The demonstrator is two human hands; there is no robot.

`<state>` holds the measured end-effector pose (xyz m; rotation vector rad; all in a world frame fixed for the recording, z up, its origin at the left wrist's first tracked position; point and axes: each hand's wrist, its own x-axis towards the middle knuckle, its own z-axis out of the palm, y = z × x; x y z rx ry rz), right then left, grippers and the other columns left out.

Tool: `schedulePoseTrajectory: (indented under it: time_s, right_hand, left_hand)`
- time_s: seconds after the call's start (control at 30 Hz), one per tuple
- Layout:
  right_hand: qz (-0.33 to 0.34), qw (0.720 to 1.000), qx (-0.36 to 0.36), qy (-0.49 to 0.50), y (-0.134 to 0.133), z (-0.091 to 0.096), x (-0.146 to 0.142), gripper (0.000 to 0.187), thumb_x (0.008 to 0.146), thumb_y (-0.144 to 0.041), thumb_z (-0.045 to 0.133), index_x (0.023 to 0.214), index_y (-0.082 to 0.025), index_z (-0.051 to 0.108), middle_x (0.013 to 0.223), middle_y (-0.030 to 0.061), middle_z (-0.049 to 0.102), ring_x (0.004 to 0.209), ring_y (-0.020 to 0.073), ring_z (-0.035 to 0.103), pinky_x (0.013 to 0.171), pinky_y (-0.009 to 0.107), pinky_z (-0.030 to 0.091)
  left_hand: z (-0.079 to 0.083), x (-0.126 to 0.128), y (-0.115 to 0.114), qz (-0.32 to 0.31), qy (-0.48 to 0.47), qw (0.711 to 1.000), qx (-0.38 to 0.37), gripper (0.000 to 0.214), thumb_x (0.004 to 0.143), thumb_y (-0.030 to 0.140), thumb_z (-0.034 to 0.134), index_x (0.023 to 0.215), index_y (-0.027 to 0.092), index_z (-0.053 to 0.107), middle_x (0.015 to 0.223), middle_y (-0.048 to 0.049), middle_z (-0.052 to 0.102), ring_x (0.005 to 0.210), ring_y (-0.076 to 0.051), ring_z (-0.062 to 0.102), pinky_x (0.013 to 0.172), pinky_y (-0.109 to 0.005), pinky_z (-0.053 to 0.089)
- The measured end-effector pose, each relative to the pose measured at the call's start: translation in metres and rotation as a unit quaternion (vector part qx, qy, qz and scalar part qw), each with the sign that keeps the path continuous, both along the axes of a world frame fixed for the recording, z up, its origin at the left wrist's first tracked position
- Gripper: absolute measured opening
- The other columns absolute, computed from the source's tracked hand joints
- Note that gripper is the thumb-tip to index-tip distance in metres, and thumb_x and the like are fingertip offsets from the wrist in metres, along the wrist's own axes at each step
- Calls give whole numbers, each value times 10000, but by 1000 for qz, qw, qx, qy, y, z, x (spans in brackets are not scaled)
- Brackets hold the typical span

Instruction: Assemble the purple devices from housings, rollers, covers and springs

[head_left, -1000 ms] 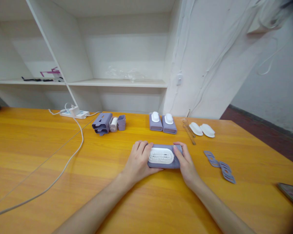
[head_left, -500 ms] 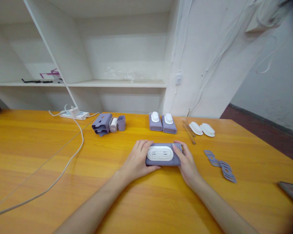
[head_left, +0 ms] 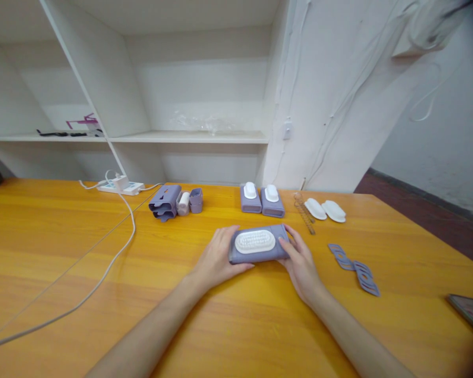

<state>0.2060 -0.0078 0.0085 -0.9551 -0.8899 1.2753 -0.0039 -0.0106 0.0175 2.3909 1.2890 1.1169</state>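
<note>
A purple rectangular case with a white bristled oval insert on top (head_left: 256, 243) sits between both hands above the orange table (head_left: 63, 252). My left hand (head_left: 216, 258) grips its left end, fingers curled behind it. My right hand (head_left: 299, 260) holds its right end, fingers up along the side. The case is tilted slightly, its left end lower. Two similar purple cases with white tops (head_left: 261, 199) stand further back.
Purple parts and a white piece (head_left: 175, 200) lie at the back left of centre. Two white oval pieces (head_left: 325, 209), a spring (head_left: 304, 213) and flat purple plates (head_left: 355, 268) lie right. A white power strip (head_left: 120, 184) with its cable runs left. A dark flat object (head_left: 471, 310) is at the right edge.
Both hands have lifted the purple case a little and moved it away from me, tilting it; the view shifted slightly.
</note>
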Motion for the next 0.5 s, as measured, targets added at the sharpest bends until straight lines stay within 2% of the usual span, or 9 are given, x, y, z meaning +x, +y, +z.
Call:
schedulePoseTrajectory:
  time_s: [0.2,0.5]
  right_hand:
    - [-16,999,9,-33,1,-3,0,509,732,-390,670,1205,-312,499,1132,49,624,1021,247,586,731,328,520]
    - [-9,1000,-2,-30,3,-3,0,552,733,-384,682,1229,-282,462,1098,52,619,975,228,602,720,323,529]
  left_hand:
    - [3,2,-2,-9,15,1000,5,774,635,409,745,1269,218,344,1206,-98,491,1106,-274,465,945,-442,411]
    - [0,0,0,-6,17,1000,-1,754,640,408,743,1257,215,354,1195,-90,496,1094,-255,463,943,-406,407]
